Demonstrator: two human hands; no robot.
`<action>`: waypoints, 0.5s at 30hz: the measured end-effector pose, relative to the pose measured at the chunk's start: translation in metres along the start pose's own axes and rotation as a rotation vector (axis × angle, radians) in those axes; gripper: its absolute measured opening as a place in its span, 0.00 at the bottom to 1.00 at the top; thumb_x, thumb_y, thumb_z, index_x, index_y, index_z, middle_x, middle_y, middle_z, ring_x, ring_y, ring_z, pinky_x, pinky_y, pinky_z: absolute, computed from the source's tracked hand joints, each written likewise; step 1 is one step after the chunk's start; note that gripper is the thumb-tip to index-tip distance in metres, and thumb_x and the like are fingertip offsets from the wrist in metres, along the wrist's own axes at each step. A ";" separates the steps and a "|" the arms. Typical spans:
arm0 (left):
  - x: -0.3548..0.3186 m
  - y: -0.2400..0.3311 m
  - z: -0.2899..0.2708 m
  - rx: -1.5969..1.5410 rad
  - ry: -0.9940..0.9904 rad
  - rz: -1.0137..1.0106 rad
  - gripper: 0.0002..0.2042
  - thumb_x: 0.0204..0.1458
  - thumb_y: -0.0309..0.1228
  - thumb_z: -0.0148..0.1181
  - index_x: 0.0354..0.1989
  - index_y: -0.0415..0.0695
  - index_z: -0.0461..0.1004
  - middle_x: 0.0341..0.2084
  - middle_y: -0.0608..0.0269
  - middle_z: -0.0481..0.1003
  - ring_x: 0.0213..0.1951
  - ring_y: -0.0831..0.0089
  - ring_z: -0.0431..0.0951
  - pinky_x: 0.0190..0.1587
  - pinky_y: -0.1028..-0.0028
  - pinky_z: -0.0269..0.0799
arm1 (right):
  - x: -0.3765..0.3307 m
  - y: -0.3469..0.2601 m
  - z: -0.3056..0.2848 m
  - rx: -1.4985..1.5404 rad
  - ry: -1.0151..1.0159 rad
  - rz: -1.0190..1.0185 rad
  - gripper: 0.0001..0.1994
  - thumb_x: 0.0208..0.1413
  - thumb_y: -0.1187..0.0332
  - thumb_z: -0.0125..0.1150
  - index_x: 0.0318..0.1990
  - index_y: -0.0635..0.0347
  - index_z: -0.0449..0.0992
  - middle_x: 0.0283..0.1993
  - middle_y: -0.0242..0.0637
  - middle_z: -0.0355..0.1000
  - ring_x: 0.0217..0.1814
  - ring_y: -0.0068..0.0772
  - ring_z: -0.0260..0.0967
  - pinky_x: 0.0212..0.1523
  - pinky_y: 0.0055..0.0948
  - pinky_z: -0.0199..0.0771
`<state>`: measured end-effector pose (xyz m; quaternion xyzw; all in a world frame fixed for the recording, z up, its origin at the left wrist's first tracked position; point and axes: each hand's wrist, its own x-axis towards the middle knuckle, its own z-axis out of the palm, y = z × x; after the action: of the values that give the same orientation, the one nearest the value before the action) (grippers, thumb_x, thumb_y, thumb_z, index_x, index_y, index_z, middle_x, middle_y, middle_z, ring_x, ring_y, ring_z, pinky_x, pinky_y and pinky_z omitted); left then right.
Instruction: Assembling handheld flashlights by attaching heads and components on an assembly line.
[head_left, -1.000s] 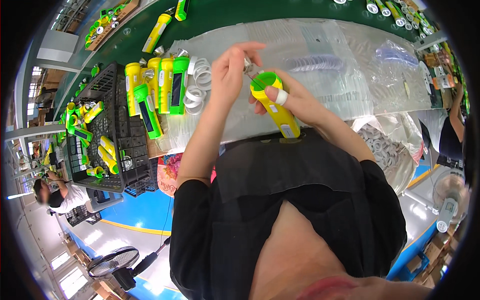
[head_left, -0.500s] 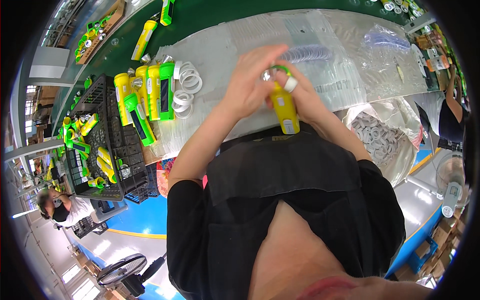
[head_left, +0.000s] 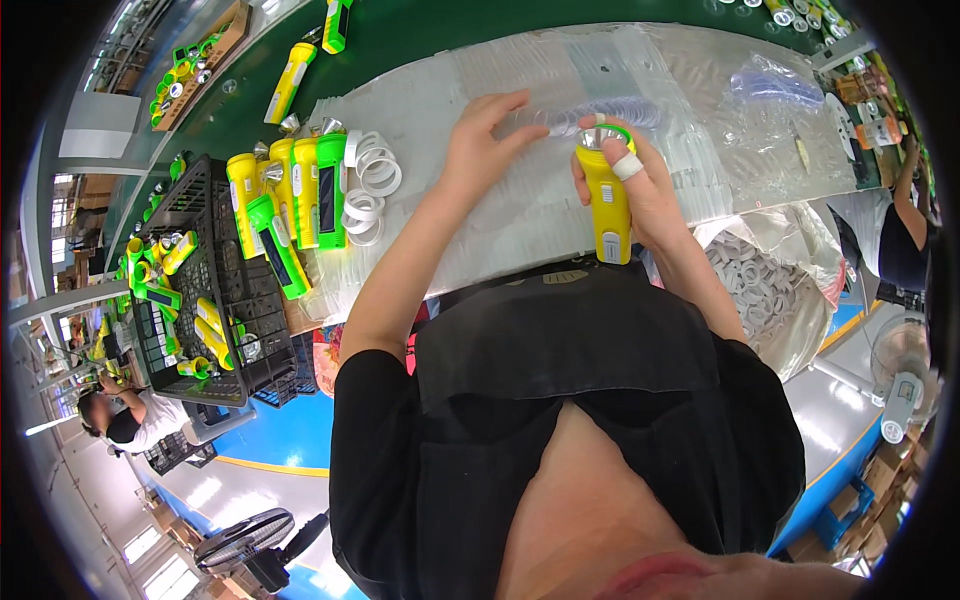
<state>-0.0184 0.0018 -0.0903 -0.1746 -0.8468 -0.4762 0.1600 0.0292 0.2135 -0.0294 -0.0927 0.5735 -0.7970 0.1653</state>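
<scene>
Over plastic sheeting (head_left: 475, 235), the right grip (head_left: 650, 192) holds a flashlight (head_left: 608, 215), markings (head_left: 612, 245) illegible.

Free lane over plastic sheet (head_left: 500, 232) between two obstacles, left forearm (head_left: 406, 266) and yellow flashlight (head_left: 609, 205)

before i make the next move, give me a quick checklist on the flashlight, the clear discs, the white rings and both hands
1. Right hand gripping the yellow flashlight: ok, fingers and thumb are around its head end.
2. Silver reflector in the flashlight's head: ok, it shows inside the green rim.
3. Reflector fully seated: cannot tell from this view.
4. Left hand near the clear discs: ok, thumb and forefinger are parted by the row's left end; contact is unclear.
5. White rings on the bench: ok, loosely piled left of the left hand.
</scene>
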 end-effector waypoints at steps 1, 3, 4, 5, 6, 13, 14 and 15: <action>-0.002 0.014 -0.010 0.008 0.004 -0.004 0.23 0.45 0.31 0.69 0.52 0.43 0.75 0.45 0.57 0.76 0.46 0.62 0.74 0.47 0.67 0.70 | 0.004 -0.001 0.005 -0.026 -0.033 0.029 0.25 0.63 0.50 0.51 0.57 0.62 0.65 0.32 0.40 0.69 0.30 0.27 0.67 0.32 0.26 0.67; -0.009 0.048 -0.030 -0.204 0.027 0.086 0.21 0.50 0.29 0.64 0.54 0.43 0.74 0.44 0.57 0.74 0.46 0.64 0.72 0.47 0.68 0.68 | 0.009 -0.003 0.019 -0.007 -0.087 0.069 0.23 0.61 0.54 0.56 0.55 0.62 0.66 0.33 0.38 0.70 0.31 0.26 0.68 0.32 0.26 0.69; -0.013 0.058 -0.038 -0.102 0.013 0.188 0.20 0.53 0.29 0.61 0.56 0.43 0.73 0.45 0.56 0.73 0.47 0.63 0.71 0.48 0.68 0.67 | 0.013 -0.003 0.024 0.029 -0.143 0.075 0.21 0.61 0.58 0.59 0.54 0.62 0.68 0.34 0.38 0.71 0.31 0.25 0.68 0.32 0.25 0.70; -0.019 0.065 -0.044 0.002 -0.002 0.289 0.19 0.56 0.29 0.57 0.57 0.43 0.73 0.45 0.56 0.71 0.47 0.63 0.69 0.49 0.68 0.66 | 0.016 -0.001 0.029 0.012 -0.202 0.068 0.21 0.60 0.58 0.59 0.54 0.63 0.67 0.33 0.37 0.71 0.30 0.25 0.69 0.32 0.26 0.71; -0.027 0.068 -0.048 0.040 -0.014 0.250 0.18 0.61 0.33 0.49 0.57 0.42 0.73 0.47 0.55 0.69 0.49 0.62 0.67 0.51 0.68 0.64 | 0.017 0.000 0.035 0.015 -0.215 0.074 0.21 0.60 0.58 0.59 0.54 0.63 0.67 0.33 0.37 0.71 0.30 0.25 0.69 0.32 0.26 0.71; -0.052 0.066 -0.066 -0.046 0.128 0.254 0.17 0.60 0.32 0.45 0.52 0.40 0.76 0.44 0.56 0.71 0.47 0.56 0.68 0.53 0.61 0.61 | 0.033 0.013 0.068 -0.083 -0.427 0.101 0.21 0.62 0.56 0.57 0.53 0.63 0.67 0.34 0.36 0.71 0.29 0.25 0.70 0.33 0.26 0.70; -0.053 0.060 -0.066 0.015 0.141 0.297 0.18 0.62 0.33 0.41 0.49 0.37 0.76 0.45 0.52 0.72 0.49 0.58 0.70 0.53 0.63 0.63 | 0.035 0.018 0.069 -0.061 -0.462 0.121 0.21 0.62 0.55 0.56 0.53 0.62 0.66 0.35 0.36 0.70 0.30 0.26 0.70 0.33 0.27 0.70; -0.053 0.057 -0.067 0.022 0.146 0.291 0.18 0.62 0.33 0.41 0.49 0.37 0.76 0.45 0.52 0.72 0.49 0.58 0.70 0.53 0.63 0.63 | 0.036 0.021 0.071 -0.038 -0.495 0.141 0.21 0.63 0.55 0.56 0.54 0.62 0.65 0.36 0.35 0.70 0.31 0.26 0.69 0.34 0.28 0.70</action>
<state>0.0611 -0.0358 -0.0377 -0.2586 -0.8038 -0.4501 0.2906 0.0227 0.1312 -0.0274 -0.2479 0.5356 -0.7254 0.3542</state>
